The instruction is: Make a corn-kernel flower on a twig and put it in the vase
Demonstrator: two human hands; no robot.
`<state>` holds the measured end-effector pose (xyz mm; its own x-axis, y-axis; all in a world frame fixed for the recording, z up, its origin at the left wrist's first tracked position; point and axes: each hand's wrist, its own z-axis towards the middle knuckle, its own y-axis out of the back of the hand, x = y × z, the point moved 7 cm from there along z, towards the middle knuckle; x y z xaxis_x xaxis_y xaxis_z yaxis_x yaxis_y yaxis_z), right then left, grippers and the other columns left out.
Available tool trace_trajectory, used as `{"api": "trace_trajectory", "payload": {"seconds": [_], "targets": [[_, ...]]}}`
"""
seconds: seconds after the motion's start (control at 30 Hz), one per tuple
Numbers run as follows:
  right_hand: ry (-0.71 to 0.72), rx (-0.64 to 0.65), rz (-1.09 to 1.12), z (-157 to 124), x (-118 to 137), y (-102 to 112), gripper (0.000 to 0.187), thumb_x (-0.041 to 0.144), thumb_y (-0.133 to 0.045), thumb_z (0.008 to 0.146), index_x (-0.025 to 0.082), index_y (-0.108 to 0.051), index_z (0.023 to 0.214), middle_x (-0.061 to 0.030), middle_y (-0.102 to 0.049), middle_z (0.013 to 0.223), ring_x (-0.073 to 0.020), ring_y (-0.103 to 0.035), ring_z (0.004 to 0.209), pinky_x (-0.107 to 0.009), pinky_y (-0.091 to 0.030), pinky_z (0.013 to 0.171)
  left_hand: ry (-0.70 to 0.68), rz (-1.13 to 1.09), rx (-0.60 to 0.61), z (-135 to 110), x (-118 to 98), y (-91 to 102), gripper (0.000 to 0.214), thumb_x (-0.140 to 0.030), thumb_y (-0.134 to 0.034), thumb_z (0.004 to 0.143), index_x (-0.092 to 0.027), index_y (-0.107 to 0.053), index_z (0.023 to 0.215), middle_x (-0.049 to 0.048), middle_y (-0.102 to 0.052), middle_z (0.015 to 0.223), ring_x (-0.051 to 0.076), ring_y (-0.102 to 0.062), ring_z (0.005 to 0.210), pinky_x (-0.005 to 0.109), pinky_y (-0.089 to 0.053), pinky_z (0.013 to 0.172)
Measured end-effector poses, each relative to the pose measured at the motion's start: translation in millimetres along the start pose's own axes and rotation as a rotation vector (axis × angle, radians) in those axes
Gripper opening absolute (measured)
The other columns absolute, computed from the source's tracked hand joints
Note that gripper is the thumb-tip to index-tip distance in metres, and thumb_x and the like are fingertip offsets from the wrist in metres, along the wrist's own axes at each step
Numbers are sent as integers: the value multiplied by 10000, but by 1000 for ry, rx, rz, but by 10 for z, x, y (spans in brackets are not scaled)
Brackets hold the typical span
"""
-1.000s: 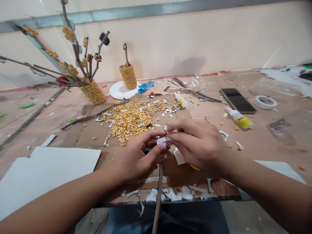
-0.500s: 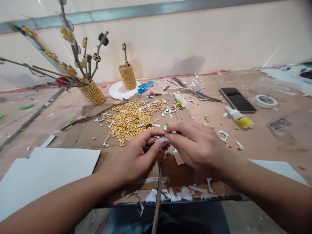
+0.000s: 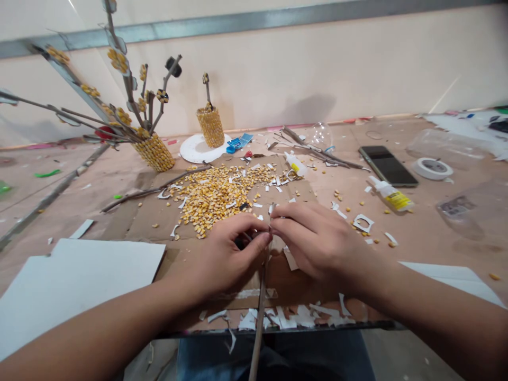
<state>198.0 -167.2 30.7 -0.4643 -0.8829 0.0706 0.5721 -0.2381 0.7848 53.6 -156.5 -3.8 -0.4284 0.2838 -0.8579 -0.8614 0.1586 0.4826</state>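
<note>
A thin brown stick [image 3: 260,317] runs from the lower middle of the view up between my hands. My left hand [image 3: 234,246] is closed, thumb and forefinger pinching at the upper end of the stick. Something dark [image 3: 241,242] shows in the hollow of this hand; its kind is hidden. My right hand [image 3: 317,235] meets it from the right, fingertips pressed together at the stick's tip. A small pale edge [image 3: 272,208] pokes up above those fingertips, too little of it visible to name. Beyond both hands lies a heap of corn kernels [image 3: 214,198] on cardboard [image 3: 138,214].
Corn-covered pots [image 3: 153,153] with twigs stand at back left. To the right lie glue bottles [image 3: 392,194], a phone [image 3: 388,165] and a tape roll [image 3: 432,168]. White board [image 3: 79,280] lies at left; paper scraps [image 3: 286,317] line the front edge.
A small white strip showed between my fingertips before; now it is out of sight. My fingertips have drawn closer together at the stick's end. The view has shifted slightly.
</note>
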Motion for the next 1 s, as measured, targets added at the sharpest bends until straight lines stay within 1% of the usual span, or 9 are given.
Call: {"api": "trace_trajectory", "payload": {"seconds": [0.1,0.27,0.43,0.57,0.7,0.77,0.9,0.93,1.0], "targets": [[-4,-20,6,-8,15,-5,243,85,-494,1032,92,-736,1008,-168,-779,1071,-273,-712,898,-394,-576,777,14,-7,6,2,3,12,136,-228,-648,957,-178,-763,904,47,-797,897,178,-706,821,302,-530,788],[-70,-125,39,-41,11,8,150,74,-568,1014,87,-704,1075,-176,-766,1083,-275,-706,977,-404,-577,865,98,-197,-10,12,33,28,144,-266,-693,954,-177,-773,874,31,-795,845,151,-702,762,256,-542,733],[-103,-224,52,-88,59,31,213,52,-600,984,144,-694,1152,-148,-777,1111,-258,-713,1007,-404,-593,891,203,-404,-67,-6,85,14,180,-308,-764,918,-169,-757,803,17,-758,735,129,-669,657,229,-540,638],[-126,-301,50,-108,90,90,234,49,-642,958,161,-704,1154,-130,-783,1090,-245,-723,987,-385,-601,869,229,-560,-78,-53,148,-5,199,-366,-792,921,-184,-775,843,15,-763,752,127,-686,672,231,-567,658],[-131,-346,57,-123,99,114,301,29,-647,940,187,-706,1189,-114,-787,1116,-237,-734,1001,-393,-612,884,221,-633,-79,-81,205,-16,216,-408,-798,922,-194,-802,893,29,-784,785,141,-710,698,257,-595,696],[-139,-359,54,-122,102,108,327,16,-648,928,195,-710,1194,-108,-790,1114,-239,-742,1000,-399,-615,885,225,-680,-93,-84,205,-30,212,-403,-818,905,-193,-808,888,32,-788,785,143,-713,690,262,-601,699],[-146,-381,41,-94,112,149,287,20,-663,938,198,-724,1154,-110,-798,1087,-244,-752,983,-398,-619,861,236,-761,-101,-69,144,-57,185,-370,-850,870,-188,-820,861,32,-786,768,137,-716,665,253,-604,670],[-136,-382,35,-84,111,183,281,18,-665,937,197,-727,1145,-111,-800,1076,-244,-755,968,-394,-622,848,245,-772,-110,-53,140,-40,176,-357,-854,863,-185,-819,847,30,-783,756,134,-716,655,246,-601,655],[-123,-390,3,-67,79,283,291,8,-672,923,202,-735,1131,-112,-803,1060,-248,-759,938,-393,-627,829,266,-784,-194,-1,187,72,157,-319,-864,838,-181,-804,791,18,-765,716,118,-700,613,221,-580,604]]}}
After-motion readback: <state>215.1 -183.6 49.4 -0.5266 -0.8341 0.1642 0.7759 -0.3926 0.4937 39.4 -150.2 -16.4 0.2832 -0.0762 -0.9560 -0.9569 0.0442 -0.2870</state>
